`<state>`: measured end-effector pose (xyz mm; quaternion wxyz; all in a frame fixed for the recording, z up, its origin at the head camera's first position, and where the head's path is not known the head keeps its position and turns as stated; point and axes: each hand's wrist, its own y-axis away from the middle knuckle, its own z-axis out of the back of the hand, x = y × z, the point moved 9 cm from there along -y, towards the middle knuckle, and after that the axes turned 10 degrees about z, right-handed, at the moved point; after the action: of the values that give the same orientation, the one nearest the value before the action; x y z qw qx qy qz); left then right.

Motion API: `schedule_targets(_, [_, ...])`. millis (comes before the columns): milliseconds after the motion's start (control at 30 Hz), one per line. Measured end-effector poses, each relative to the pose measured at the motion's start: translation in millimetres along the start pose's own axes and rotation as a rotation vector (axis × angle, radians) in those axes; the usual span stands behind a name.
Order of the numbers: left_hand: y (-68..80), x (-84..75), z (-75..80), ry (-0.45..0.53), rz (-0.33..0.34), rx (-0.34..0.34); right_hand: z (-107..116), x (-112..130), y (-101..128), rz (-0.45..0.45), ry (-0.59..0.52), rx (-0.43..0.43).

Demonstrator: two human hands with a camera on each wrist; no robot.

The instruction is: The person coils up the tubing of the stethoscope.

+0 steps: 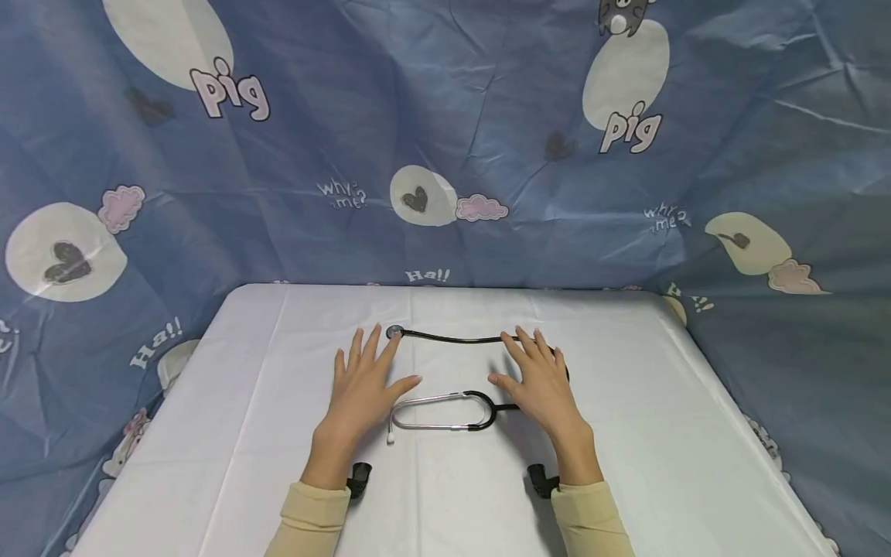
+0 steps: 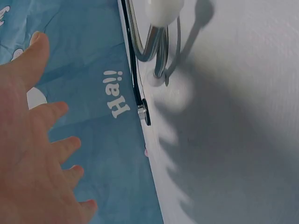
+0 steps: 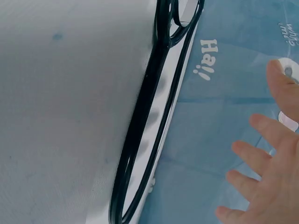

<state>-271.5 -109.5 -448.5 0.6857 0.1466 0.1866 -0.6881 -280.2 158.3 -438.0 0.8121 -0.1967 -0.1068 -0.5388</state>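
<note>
Both hands spread flat above a stethoscope on the white table.

The left hand (image 1: 362,383) and right hand (image 1: 539,383) hold nothing, fingers straight and splayed. The stethoscope (image 1: 445,410) lies between them on the table (image 1: 244,433), its tubing passing under the right hand.

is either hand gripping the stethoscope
No, in the head view the left hand and right hand lie flat with fingers spread beside the stethoscope, neither curled around it.
</note>
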Motion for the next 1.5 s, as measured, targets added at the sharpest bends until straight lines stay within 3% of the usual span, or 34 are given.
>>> schedule_targets(800, [5.5,-20.9,-20.2,-0.024,-0.053,0.078,-7.0,-1.5,1.5,0.032,0.055,0.017])
schedule_targets(1500, [8.5,-30.4,-35.7,-0.06,-0.118,0.106,-13.7,-3.9,2.0,-0.045,0.018,0.096])
